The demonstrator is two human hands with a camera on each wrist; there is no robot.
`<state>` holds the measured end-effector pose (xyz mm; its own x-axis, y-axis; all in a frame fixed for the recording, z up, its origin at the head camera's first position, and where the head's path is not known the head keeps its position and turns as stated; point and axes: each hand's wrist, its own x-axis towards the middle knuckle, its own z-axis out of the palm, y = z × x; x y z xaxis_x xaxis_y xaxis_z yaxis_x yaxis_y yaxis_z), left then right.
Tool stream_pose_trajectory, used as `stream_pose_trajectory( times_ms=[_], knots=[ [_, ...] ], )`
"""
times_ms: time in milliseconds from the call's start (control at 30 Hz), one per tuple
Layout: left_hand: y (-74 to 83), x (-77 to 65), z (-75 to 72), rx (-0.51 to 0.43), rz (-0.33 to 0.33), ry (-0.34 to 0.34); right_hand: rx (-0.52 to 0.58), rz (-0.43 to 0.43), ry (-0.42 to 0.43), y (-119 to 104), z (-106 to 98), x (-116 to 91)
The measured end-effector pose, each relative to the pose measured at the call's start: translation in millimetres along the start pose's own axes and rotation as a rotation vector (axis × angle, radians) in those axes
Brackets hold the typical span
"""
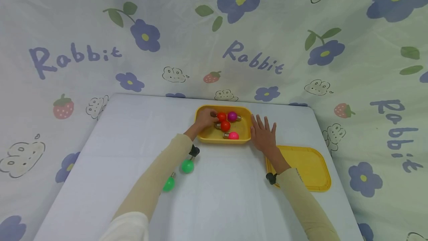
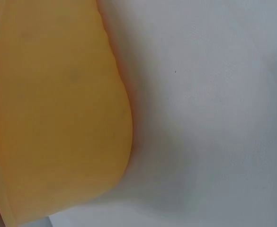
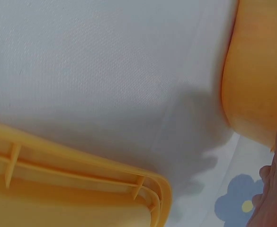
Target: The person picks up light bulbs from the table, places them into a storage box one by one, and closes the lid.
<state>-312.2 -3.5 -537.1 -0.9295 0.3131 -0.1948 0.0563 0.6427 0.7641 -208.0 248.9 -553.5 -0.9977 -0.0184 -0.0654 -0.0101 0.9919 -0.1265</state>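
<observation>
A yellow box (image 1: 245,131) stands at the far middle of the white table (image 1: 227,196). It holds a purple bulb (image 1: 232,116), a pink bulb (image 1: 233,135) and two red bulbs (image 1: 225,126). My left hand (image 1: 208,117) reaches into the box from the left, its fingers curled at the base of the farther red bulb (image 1: 222,116). My right hand (image 1: 263,132) lies flat with spread fingers on the table against the box's right wall. The left wrist view shows only the box wall (image 2: 58,118) and the table (image 2: 214,118).
A yellow lid (image 1: 305,166) lies upside down at the right, under my right forearm; its ribbed rim (image 3: 81,175) fills the bottom of the right wrist view. Two green bulbs (image 1: 187,166) (image 1: 169,184) lie on the table beside my left forearm. A flowered cloth (image 1: 214,47) hangs behind.
</observation>
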Motion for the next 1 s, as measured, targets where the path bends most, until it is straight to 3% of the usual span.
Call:
stream_pose_trajectory(
  times_ms=[267,600,767,1000],
  knots=[
    [2.6,-1.5,-6.5,-0.036,0.002,0.003,0.017,0.005,-0.009,-0.5,-0.7,0.1],
    [1.0,-12.6,-31.6,-0.112,0.172,0.012,0.027,0.004,-0.005,-0.1,-0.9,0.3],
    [-0.2,-28.1,-47.3,-0.131,0.256,0.01,0.034,0.01,-0.008,1.2,0.4,0.9],
    [-9.1,-66.5,-67.1,-0.12,0.262,0.023,0.033,0.001,-0.003,1.8,1.7,0.7]
  ],
)
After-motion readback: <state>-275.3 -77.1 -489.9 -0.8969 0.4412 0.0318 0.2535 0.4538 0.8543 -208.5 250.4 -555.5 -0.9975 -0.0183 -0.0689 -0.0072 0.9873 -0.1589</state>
